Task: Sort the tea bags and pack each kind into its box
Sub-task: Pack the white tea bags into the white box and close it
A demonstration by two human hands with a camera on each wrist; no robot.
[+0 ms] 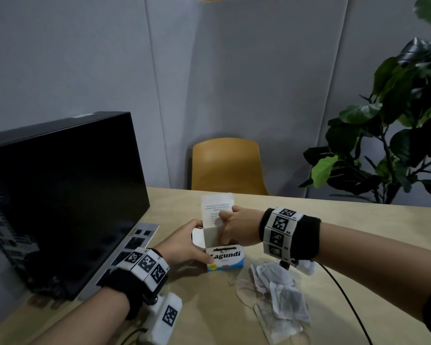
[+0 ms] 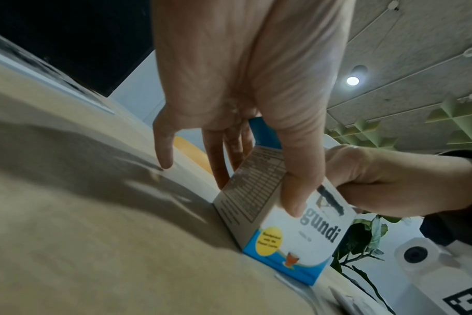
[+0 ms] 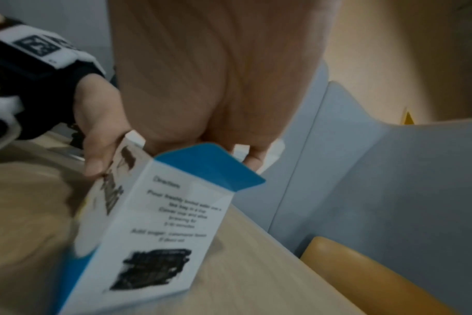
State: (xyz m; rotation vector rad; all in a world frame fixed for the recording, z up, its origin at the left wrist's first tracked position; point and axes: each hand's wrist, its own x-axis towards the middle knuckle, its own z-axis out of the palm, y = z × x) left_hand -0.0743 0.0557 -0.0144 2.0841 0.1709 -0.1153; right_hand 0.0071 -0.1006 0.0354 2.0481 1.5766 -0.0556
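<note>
While my left hand (image 1: 184, 247) grips the Lagundi tea box (image 1: 225, 260) from its left side, thumb pressed to the printed front and the other fingers (image 2: 221, 162) down along the far side, the box stands upright on the tabletop (image 1: 346, 220) right in front of me. My right hand (image 1: 237, 229) is at the open top, fingers curled down into the mouth of the box; I cannot tell whether they pinch a tea bag or only the cardboard. The lid flap (image 1: 217, 207) stands up behind them, and a blue side flap (image 3: 210, 164) juts out on the right.

Just right of the box, near me, lies a loose heap of white tea bags (image 1: 279, 292) with their strings tangled on the wood. What is inside the box is hidden by my right hand.

On my left an open laptop (image 1: 60, 195) with a dark screen crowds the tabletop, its keyboard edge close beside my left wrist. A black cable (image 1: 346, 302) trails over the wood under my right forearm. Beyond the tabletop stand a yellow chair (image 1: 228, 165), grey partition panels (image 1: 259, 83) and a leafy plant (image 1: 396, 133) at the far right.
</note>
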